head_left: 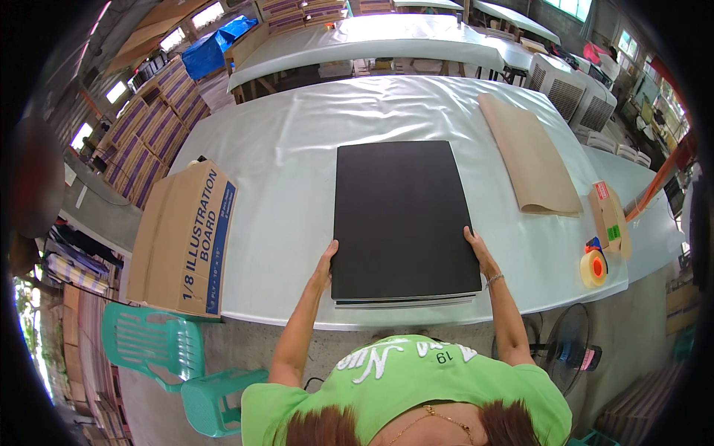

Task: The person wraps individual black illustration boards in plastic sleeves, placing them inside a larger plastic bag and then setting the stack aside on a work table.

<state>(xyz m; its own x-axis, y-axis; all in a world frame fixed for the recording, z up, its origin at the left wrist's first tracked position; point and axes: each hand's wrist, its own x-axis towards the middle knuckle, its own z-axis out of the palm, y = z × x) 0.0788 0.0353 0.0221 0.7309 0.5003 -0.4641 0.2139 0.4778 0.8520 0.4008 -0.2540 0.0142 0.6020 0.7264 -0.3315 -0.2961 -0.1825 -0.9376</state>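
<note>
A neat stack of large black boards (405, 219) lies flat on the white-covered table (279, 171), close to its front edge. Thin pale layers show along the near side of the stack. My left hand (325, 262) grips the left edge of the boards, low down. On the opposite edge, my right hand (478, 249) holds the stack at about the same height, a bracelet on that wrist. The undersides of my fingers are partly hidden by the boards.
A large cardboard box (175, 238) stands at the table's left. Folded brown paper (532, 160) lies to the right, near a small carton (610, 215) and a tape dispenser (593, 267). A green chair (152, 338), a green stool (212, 405) and a fan (569, 349) stand below.
</note>
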